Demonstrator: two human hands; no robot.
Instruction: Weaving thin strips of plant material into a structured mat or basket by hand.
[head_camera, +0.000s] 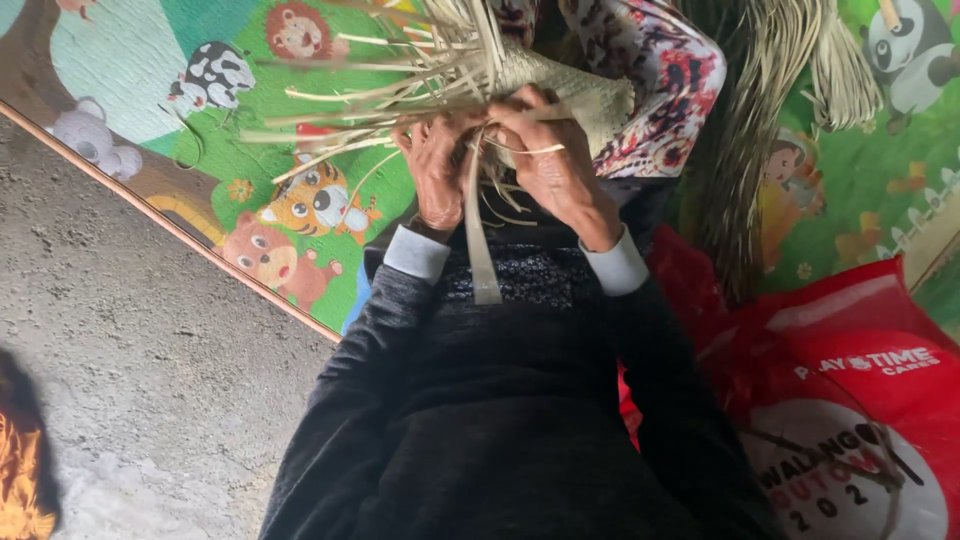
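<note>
My left hand (437, 172) and my right hand (552, 162) are side by side at the edge of a pale woven straw piece (590, 98) that rests on my knee, which is covered in patterned cloth (660, 70). Both hands pinch loose straw strips (370, 95) that fan out to the left. One wide flat strip (480, 250) hangs down between my wrists over my dark sleeves. The fingertips are hidden among the strands.
A colourful play mat with cartoon animals (300, 200) lies under me, edged by bare grey concrete floor (130, 340) at left. A bundle of dry straw (770, 110) lies at right. A red plastic bag (850, 400) sits by my right elbow.
</note>
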